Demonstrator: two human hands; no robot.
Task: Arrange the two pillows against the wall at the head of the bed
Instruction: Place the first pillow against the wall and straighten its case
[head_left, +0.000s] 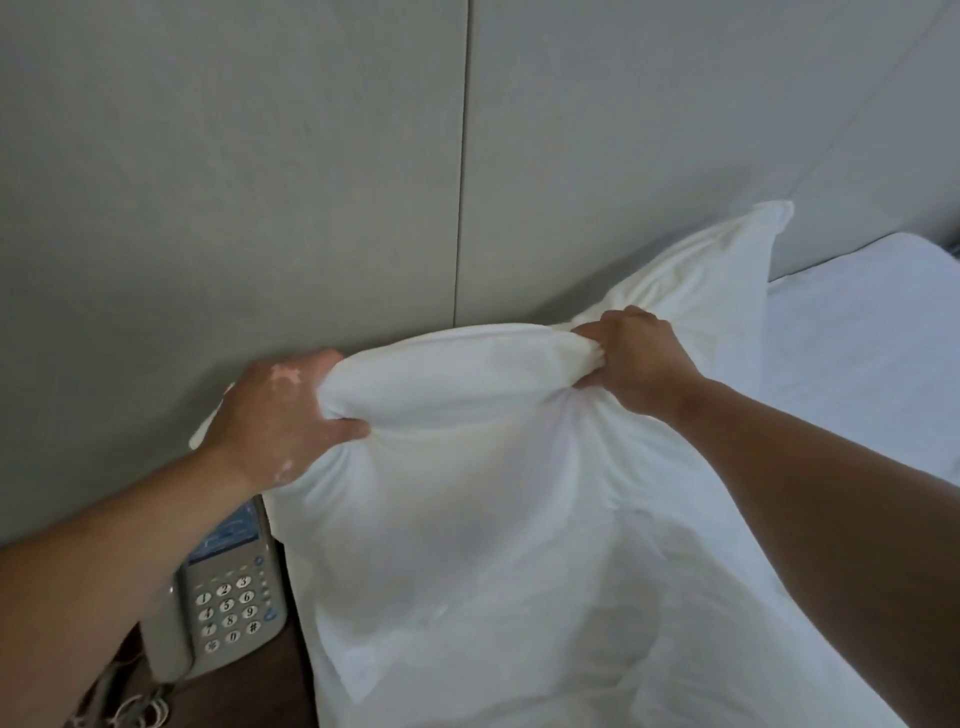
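A white pillow (467, 467) fills the middle of the view, held up at the head of the bed close to the grey panelled wall (311, 182). My left hand (280, 410) grips its upper left edge, fingers bunched in the fabric. My right hand (634, 358) pinches the upper edge further right. Behind it a second white pillow (727, 270) leans toward the wall, its corner pointing up. The lower part of the held pillow hangs over the bed and blends with the white bedding.
A beige desk phone (234, 608) with a keypad sits on a dark wooden nightstand (249, 696) at the lower left, right beside the pillow's edge. The white sheet of the bed (857, 332) stretches to the right.
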